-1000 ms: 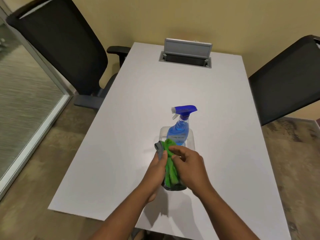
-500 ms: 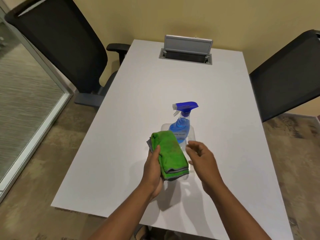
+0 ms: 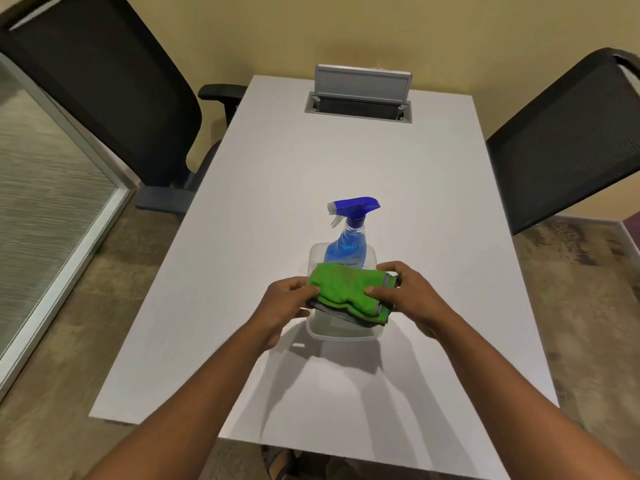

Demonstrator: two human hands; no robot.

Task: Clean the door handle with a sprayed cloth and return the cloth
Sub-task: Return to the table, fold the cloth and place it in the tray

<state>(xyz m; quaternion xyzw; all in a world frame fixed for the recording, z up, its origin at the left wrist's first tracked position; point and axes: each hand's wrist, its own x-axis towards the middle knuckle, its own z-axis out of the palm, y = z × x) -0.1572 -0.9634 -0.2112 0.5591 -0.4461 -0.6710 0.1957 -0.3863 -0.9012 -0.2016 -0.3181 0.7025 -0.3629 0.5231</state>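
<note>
A folded green cloth [image 3: 346,289] with a grey edge is held flat just above a clear plastic container [image 3: 343,332] on the white table [image 3: 242,271]. My left hand [image 3: 289,303] grips its left end and my right hand [image 3: 408,292] grips its right end. A blue spray bottle [image 3: 349,237] stands upright in the far part of the container, right behind the cloth. No door handle is in view.
Black office chairs stand at the left [image 3: 104,88] and right [image 3: 568,143] of the table. A grey cable box [image 3: 360,95] with a raised lid sits at the table's far end. A glass partition [image 3: 45,202] runs along the left.
The cloth was bunched in both hands over the container, then lifted by my left hand alone. Now my right hand has taken its right end and the cloth lies spread sideways between both hands.
</note>
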